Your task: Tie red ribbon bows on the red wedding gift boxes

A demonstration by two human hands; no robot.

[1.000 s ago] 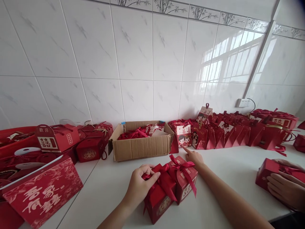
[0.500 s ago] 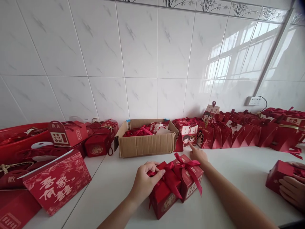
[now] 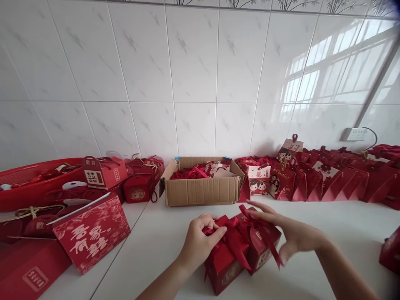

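Two red gift boxes tied with ribbon stand side by side on the white table in front of me. My left hand (image 3: 203, 241) is closed at the top of the left gift box (image 3: 223, 266), its thumb and fingers pinching the box's red ribbon (image 3: 233, 237). Over the right gift box (image 3: 264, 243), which has a bow on top, my right hand (image 3: 290, 233) is spread, thumb apart from the fingers. Its fingertips are close to the bow; whether they touch it I cannot tell.
Behind the boxes a cardboard box (image 3: 203, 191) holds red packages. A row of red gift bags (image 3: 328, 179) lines the wall to the right. On the left are a red basket (image 3: 71, 162), more red boxes (image 3: 139, 187) and a printed red box (image 3: 93, 233). Another red box (image 3: 390, 250) shows at the right edge.
My right hand has come back from pointing at the bags by the wall to hover over the right gift box. The left hand keeps its grip. The view has turned slightly right-to-left.
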